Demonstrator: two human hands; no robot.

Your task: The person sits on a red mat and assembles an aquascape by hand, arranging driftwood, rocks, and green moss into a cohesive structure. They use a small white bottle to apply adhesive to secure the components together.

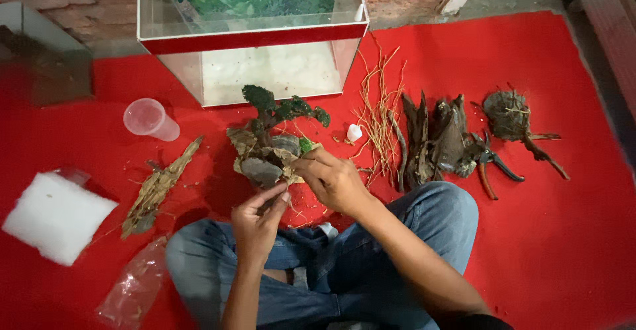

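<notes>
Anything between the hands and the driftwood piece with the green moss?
No. Both the left hand and right hand are already on the driftwood piece; nothing visible sits between them.

Both hands raised together above crossed legs

The left hand (257, 223) reaches up with fingers pinched closed; the right hand (333, 179) curls just beside it, forearm angled in from the lower right.
</notes>
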